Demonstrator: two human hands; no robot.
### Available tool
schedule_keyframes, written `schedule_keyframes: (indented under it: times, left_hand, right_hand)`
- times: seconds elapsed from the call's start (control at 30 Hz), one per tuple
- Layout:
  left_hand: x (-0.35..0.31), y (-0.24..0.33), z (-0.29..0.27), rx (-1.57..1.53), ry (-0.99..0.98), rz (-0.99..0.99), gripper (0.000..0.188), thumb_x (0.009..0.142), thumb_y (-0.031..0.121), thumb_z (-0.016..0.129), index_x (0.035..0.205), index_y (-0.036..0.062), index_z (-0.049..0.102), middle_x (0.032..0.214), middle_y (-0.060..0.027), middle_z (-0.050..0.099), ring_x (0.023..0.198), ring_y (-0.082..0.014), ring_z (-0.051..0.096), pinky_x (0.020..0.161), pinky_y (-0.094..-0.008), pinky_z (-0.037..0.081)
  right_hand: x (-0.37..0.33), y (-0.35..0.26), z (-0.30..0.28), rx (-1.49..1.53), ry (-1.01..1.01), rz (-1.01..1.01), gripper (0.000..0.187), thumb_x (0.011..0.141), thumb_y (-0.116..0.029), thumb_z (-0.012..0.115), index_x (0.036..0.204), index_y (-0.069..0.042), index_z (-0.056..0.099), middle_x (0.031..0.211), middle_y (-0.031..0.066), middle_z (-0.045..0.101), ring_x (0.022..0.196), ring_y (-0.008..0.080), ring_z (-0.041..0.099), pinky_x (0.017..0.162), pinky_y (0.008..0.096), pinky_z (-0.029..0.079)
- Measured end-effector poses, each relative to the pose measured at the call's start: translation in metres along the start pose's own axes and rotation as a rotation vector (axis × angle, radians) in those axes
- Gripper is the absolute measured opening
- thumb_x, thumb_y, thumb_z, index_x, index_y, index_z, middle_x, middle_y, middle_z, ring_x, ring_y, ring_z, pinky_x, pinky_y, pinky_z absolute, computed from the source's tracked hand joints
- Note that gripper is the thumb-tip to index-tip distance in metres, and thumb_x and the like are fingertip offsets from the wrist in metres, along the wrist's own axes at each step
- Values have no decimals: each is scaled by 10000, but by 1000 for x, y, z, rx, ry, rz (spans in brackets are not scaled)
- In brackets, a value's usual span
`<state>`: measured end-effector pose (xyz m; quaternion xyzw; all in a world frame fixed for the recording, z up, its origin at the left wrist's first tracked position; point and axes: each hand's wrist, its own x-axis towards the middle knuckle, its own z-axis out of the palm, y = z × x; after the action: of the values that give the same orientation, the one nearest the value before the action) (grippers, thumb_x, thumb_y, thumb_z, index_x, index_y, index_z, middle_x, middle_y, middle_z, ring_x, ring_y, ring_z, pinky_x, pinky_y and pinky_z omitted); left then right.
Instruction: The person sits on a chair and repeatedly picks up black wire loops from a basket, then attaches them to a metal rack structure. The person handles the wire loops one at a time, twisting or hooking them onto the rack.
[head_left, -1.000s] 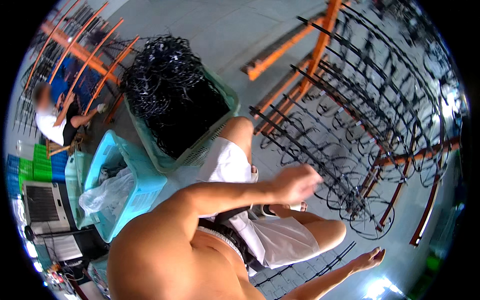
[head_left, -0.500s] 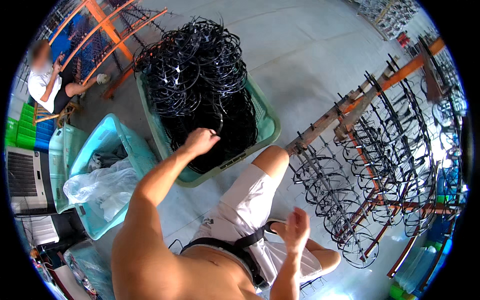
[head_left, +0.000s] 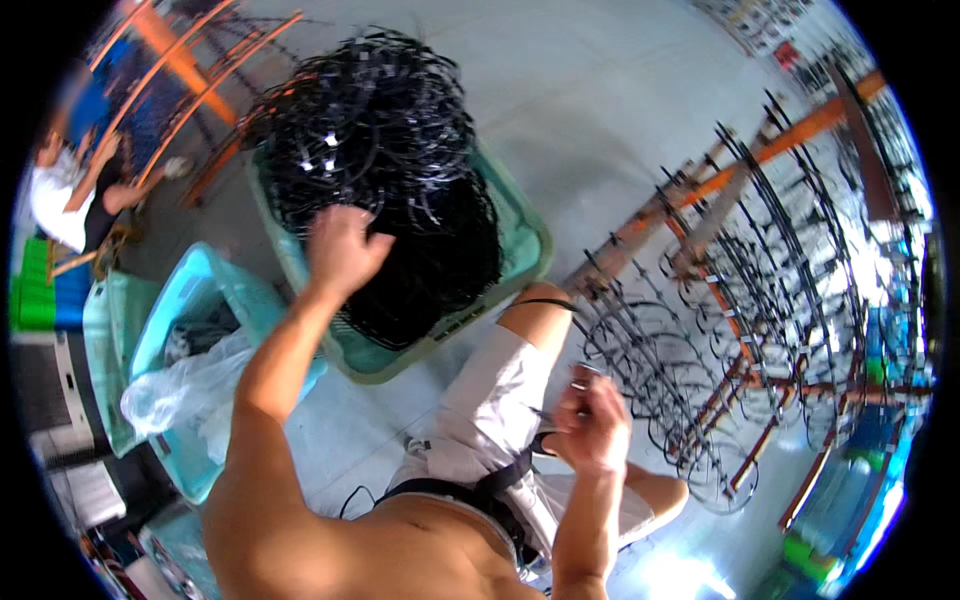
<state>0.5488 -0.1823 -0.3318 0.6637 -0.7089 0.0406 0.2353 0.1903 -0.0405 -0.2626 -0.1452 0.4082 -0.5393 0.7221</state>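
Black hoops point(head_left: 375, 115): I should untangle gently.
Left hand point(head_left: 345, 250): over these; grip I cannot tell.
Right hand point(head_left: 593, 425): pinching one hoop point(head_left: 548, 301).

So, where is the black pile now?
In the head view, upper left of centre: the black pile lies in the green basket, by the left hand.

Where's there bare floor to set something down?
Bare floor lies between the green basket and orange rack; a smaller patch, between the blue basket and white shorts. Crowded: the green basket, heaped with black strips, and the loaded rack.
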Motion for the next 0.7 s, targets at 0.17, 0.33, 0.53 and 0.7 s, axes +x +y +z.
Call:
schedule_keyframes:
  times: [0.17,0.33,0.53,0.7]
  left_hand:
    - [2,-48,30,397,-134,-23,668,657,222,785,1231,58,485,1122,-166,527,1066,-331,470,928,-442,379]
    - [-19,-89,53,382,-256,-237,473,821,145,628,1245,77,430,1122,-216,560,1030,-388,550,850,-473,452]
    - [9,-27,36,-485,-535,-373,374,795,143,689,1080,63,461,869,-66,558,853,-225,587,799,-388,479]
    - [-10,65,8,-1394,-484,-669,260,843,77,646,1063,122,517,979,-35,571,844,-144,588,728,-296,496]
  right_hand:
    - [-132,-85,-83,-93,440,-693,273,976,-262,426,1007,-11,529,695,54,513,541,136,446,479,282,366]
    - [-246,-150,-153,-196,956,-1121,255,975,-279,453,963,-42,547,668,14,507,528,86,417,460,235,322]
    - [-307,-159,-247,-117,1080,-1311,221,967,-243,458,942,-39,538,627,3,486,443,71,353,400,216,274]
    - [-233,-141,-337,-232,989,-1049,223,954,-244,493,912,-33,549,672,-6,494,473,63,392,422,200,294]
